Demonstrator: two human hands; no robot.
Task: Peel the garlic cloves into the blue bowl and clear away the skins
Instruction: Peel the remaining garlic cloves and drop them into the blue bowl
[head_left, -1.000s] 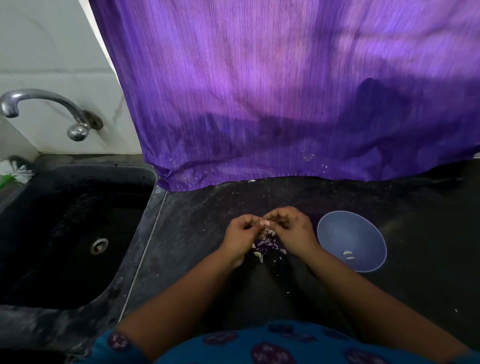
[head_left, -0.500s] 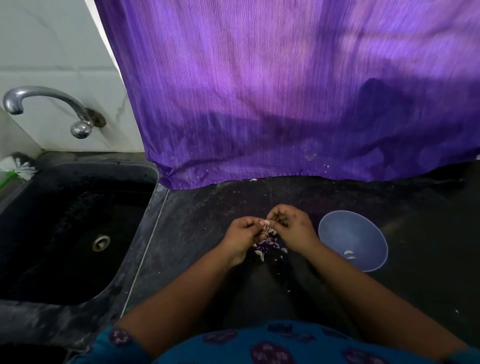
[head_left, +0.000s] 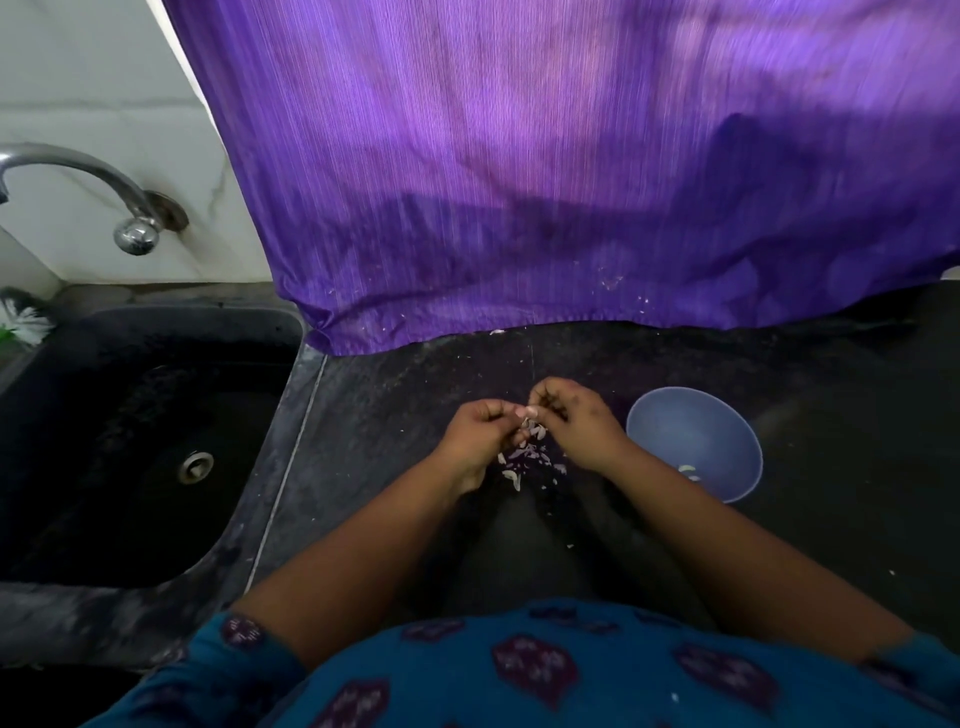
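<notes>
Right hand (head_left: 576, 426) slightly higher above the skins (head_left: 527, 460) than before.

- No text, label, brand, number or sign is showing legibly anywhere in the head view.
</notes>
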